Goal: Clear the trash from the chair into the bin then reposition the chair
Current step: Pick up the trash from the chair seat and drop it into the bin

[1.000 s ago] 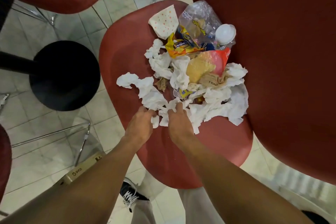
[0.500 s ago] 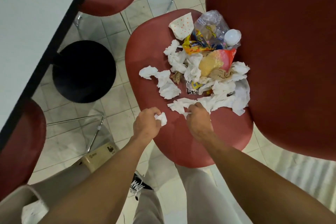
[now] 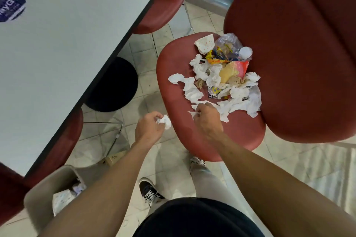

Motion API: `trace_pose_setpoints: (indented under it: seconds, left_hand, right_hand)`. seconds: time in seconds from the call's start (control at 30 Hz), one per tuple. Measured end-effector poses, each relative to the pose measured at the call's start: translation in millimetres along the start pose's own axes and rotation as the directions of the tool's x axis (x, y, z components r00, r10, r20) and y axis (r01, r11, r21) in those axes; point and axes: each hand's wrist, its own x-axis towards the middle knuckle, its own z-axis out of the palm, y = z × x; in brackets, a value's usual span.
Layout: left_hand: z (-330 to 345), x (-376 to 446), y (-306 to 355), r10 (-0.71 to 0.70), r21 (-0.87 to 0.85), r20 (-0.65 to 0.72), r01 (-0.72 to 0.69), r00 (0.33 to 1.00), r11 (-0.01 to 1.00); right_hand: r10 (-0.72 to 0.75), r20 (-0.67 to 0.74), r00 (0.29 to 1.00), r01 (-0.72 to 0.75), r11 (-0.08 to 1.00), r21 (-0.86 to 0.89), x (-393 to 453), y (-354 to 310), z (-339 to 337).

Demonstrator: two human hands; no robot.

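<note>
head view shows our left hand clenched round a balled tissue off the seat's edge; our right hand pinches a white napkin at the near edge of the trash pile on the chair; the bin sits lower left. we judge the paper light, soft and crushable; best gathered in fistfuls from the loose edges.

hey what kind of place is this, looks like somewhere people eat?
Probably a canteen or fast-food dining area: matching red chairs around a pale pedestal table on a tiled floor, snack wrappers and napkins piled on one seat, and a bin beside it.
</note>
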Motion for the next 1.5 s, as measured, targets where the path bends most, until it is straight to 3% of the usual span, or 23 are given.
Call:
trace_pose_setpoints:
  seconds: [0.27,0.7,1.07,1.5]
  left_hand:
    - [-41.0,-40.6,-55.4,-0.001,-0.08,-0.034,-0.002,0.999,0.997]
    - [-89.3,-115.8,-195.0,-0.21,-0.208,-0.095,0.187,0.973,0.96]
    - [-133.6,-158.9,-302.5,-0.473,-0.365,-0.184,0.387,0.862,0.847]
    - [-150.4,-186.8,-353.9,-0.665,-0.465,-0.168,0.537,0.727,0.704]
  right_hand:
    - [-0.119,-0.016,0.993,0.119,0.993,0.012,-65.3,-55.3,29.5]
    - [-0.324,0.1,0.941,0.323,0.946,0.025,-153.5,-133.6,99.8]
    - [-0.495,0.272,0.825,0.513,0.858,0.004,-215.1,-212.1,164.9]
    - [-0.584,0.471,0.661,0.642,0.765,0.048,-251.4,-282.1,228.5]
